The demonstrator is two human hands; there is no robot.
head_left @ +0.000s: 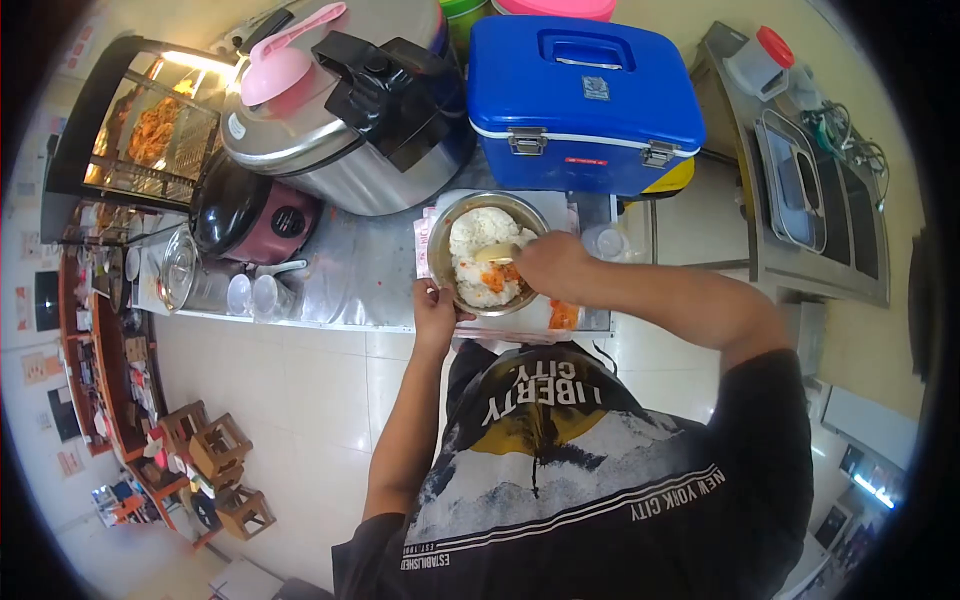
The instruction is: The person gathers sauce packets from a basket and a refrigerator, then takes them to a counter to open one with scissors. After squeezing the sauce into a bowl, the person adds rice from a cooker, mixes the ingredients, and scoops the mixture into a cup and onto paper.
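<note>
A round metal bowl (439,262) holds white rice (482,232) with an orange sauce or topping (494,277) on its near part. My left hand (436,314) is closed on the bowl's near left rim, thumb on top. Over the right side of the bowl, my right hand (548,263) grips a pale yellow spoon (494,253) whose head rests in the rice beside the orange part. The fingers of my right hand wrap round the handle and hide it. Beneath the bowl lies a white sheet or board (520,322), and something orange (563,316) sits at its near right corner.
Behind the bowl stand a blue cooler box (580,110) and a large steel rice cooker (350,170) with a pink ladle (275,75) on top. A smaller maroon cooker (270,220) and clear plastic cups (270,298) are on the left. A sink counter (820,268) runs along the right.
</note>
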